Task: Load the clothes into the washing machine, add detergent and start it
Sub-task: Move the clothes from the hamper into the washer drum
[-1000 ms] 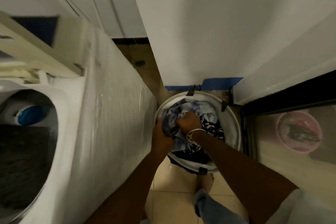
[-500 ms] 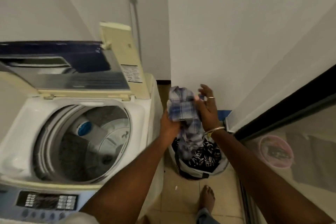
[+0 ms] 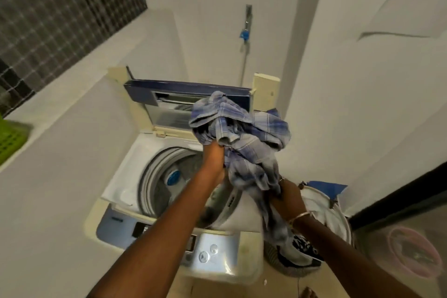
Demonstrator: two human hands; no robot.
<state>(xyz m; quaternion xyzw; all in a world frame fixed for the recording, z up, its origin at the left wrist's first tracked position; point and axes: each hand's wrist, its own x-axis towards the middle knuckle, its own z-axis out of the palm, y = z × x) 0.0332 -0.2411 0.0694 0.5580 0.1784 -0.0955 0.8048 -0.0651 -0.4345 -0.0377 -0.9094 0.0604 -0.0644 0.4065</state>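
A blue-and-white plaid garment [image 3: 244, 138] hangs bunched over the right side of the top-loading washing machine [image 3: 125, 176]. My left hand [image 3: 214, 155] grips its upper bunch above the open drum [image 3: 164, 181]. My right hand [image 3: 289, 197] holds its lower part, between the machine and the white laundry basket [image 3: 324, 213]. The machine's lid [image 3: 188, 101] stands raised at the back. A black-and-white patterned cloth [image 3: 302, 247] lies in the basket. The control panel [image 3: 210, 249] faces me at the front.
White walls close in on the left and right of the machine. A green slotted basket [image 3: 9, 138] sits on the ledge at far left. A pink basin [image 3: 413, 251] shows behind the glass at lower right. A tap with a blue tag [image 3: 244, 35] hangs on the back wall.
Both hands have lifted the plaid garment out of the basket and carried it left and up, over the machine's open drum. My view has swung from the basket toward the machine.
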